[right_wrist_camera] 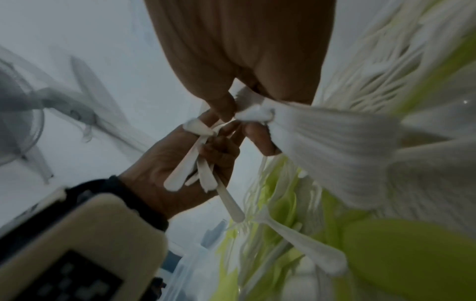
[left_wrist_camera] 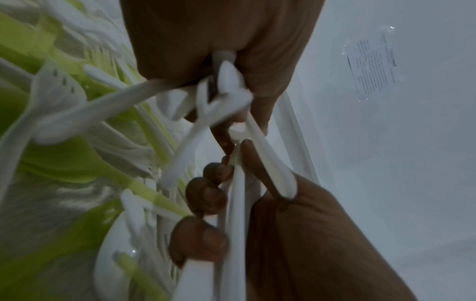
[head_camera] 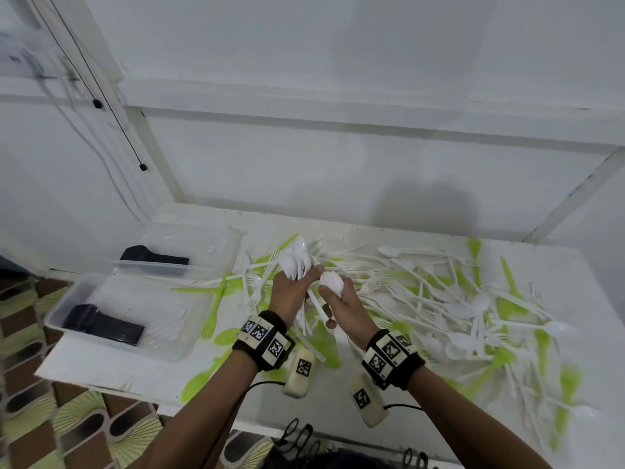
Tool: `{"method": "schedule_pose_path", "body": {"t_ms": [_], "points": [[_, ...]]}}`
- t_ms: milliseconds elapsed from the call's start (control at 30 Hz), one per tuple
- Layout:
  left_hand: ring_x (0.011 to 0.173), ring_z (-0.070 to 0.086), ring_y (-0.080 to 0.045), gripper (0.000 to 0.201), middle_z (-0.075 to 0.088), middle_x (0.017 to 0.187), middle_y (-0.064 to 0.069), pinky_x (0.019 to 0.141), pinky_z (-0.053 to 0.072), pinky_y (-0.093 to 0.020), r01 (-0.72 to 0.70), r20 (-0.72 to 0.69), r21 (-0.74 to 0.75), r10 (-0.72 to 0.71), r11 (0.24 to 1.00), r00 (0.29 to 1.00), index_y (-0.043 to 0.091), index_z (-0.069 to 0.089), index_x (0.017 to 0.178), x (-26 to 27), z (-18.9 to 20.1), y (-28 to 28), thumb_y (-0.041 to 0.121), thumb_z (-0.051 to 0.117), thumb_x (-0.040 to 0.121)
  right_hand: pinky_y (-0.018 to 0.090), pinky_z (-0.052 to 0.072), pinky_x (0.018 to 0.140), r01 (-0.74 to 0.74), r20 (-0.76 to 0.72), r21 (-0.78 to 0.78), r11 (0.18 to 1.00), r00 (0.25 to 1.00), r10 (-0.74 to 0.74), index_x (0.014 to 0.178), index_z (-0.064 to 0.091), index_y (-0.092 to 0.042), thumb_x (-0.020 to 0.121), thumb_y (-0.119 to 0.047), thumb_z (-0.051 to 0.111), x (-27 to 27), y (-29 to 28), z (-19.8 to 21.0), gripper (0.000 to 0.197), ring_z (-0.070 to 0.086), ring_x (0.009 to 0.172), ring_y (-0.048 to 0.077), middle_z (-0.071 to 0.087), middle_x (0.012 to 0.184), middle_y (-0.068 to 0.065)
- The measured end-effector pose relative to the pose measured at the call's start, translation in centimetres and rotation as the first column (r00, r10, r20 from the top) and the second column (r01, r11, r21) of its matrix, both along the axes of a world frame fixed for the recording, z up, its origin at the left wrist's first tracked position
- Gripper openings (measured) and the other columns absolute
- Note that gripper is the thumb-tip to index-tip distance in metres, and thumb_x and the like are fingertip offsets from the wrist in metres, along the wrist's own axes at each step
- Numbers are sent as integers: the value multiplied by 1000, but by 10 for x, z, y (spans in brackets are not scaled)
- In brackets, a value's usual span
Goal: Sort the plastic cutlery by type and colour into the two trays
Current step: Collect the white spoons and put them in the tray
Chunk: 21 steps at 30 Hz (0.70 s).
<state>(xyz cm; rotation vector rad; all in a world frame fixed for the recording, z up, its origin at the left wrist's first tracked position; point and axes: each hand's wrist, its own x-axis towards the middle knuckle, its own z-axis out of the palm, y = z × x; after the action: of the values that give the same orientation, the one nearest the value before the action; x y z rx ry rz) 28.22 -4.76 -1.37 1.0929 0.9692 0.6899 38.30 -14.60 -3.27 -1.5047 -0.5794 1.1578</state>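
Over the white table [head_camera: 142, 377], my left hand [head_camera: 293, 292] grips a bundle of white spoons [head_camera: 297, 262], bowls pointing up and away. In the left wrist view my left hand [left_wrist_camera: 206, 195] has its fingers curled round their handles [left_wrist_camera: 235, 203]. Just to its right, my right hand [head_camera: 342, 304] holds a white spoon [head_camera: 332, 281] close against the bundle. The right wrist view shows my right hand [right_wrist_camera: 244, 61] pinching white plastic [right_wrist_camera: 253, 111] beside the left hand [right_wrist_camera: 165, 163]. Two clear trays lie at the left, a far one [head_camera: 206, 240] and a near one [head_camera: 64, 321].
Loose white and green forks and spoons [head_camera: 449, 299] are scattered across the table's middle and right. Each tray holds a black stack [head_camera: 101, 324] [head_camera: 154, 256]. The table's front edge [head_camera: 111, 389] drops to a patterned floor [head_camera: 33, 418]. A white wall stands behind.
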Motion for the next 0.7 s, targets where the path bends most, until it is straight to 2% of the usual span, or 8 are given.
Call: {"method": "schedule_pose_path", "body": {"t_ms": [67,133,200,267,400,500,633,700], "points": [[82,74,-38,22,77,88,-16,66,59,-48,21,-6,23,-21,1000,1000,9,77,89,0,-3,0,28,85,82,26,38,49,11,-44,-25,1000,999,-12,124,46,-21,100,-36,60,1,-1,2,32,48,65,12,50,89,2],[89,74,-40,20,77,92,-18,77,59,-53,29,-1,31,-29,999,1000,9,78,91,-1,-3,-1,27,83,85,26,39,48,36,-64,-30,999,997,-38,126,47,-17,100,-37,62,3,-2,4,36,50,63,12,53,90,3],[80,73,-36,18,77,94,-18,66,60,-42,14,15,14,-14,1000,1000,9,78,90,-2,0,0,26,78,90,28,45,50,88,-74,-33,996,993,-90,126,48,-13,101,-37,61,5,-2,6,37,58,66,14,60,93,7],[68,63,-31,21,77,94,-18,50,47,-29,12,-13,35,-12,999,1000,9,79,89,-2,2,3,30,74,93,30,52,54,145,-70,-43,989,987,-148,123,48,-12,101,-36,60,10,-3,7,34,62,69,16,62,96,7],[60,52,-24,23,78,91,-13,49,39,-26,48,-6,56,-48,997,999,7,78,91,-4,2,4,29,72,95,30,45,49,133,-5,12,991,991,-133,134,32,-16,105,-31,55,21,-7,15,40,52,57,19,53,96,9],[48,43,-14,27,75,74,-4,46,36,-24,83,-27,59,-82,995,996,0,78,90,-3,1,-2,27,75,92,27,40,47,57,36,49,997,998,-59,135,23,-27,106,-32,51,26,-8,24,40,48,51,18,51,96,12],[50,56,-16,22,70,66,-5,47,41,-25,71,-37,37,-70,997,997,3,74,87,4,-2,-14,23,80,87,30,45,47,105,150,70,992,982,-114,129,34,-22,104,-35,54,24,-2,25,34,61,57,21,67,86,10],[53,60,-19,26,68,66,-7,48,45,-27,70,-43,45,-68,997,997,0,74,89,6,-2,-18,25,82,86,29,49,49,175,230,78,981,955,-188,127,43,-25,103,-38,57,19,-2,23,31,67,59,21,73,83,8]]}}
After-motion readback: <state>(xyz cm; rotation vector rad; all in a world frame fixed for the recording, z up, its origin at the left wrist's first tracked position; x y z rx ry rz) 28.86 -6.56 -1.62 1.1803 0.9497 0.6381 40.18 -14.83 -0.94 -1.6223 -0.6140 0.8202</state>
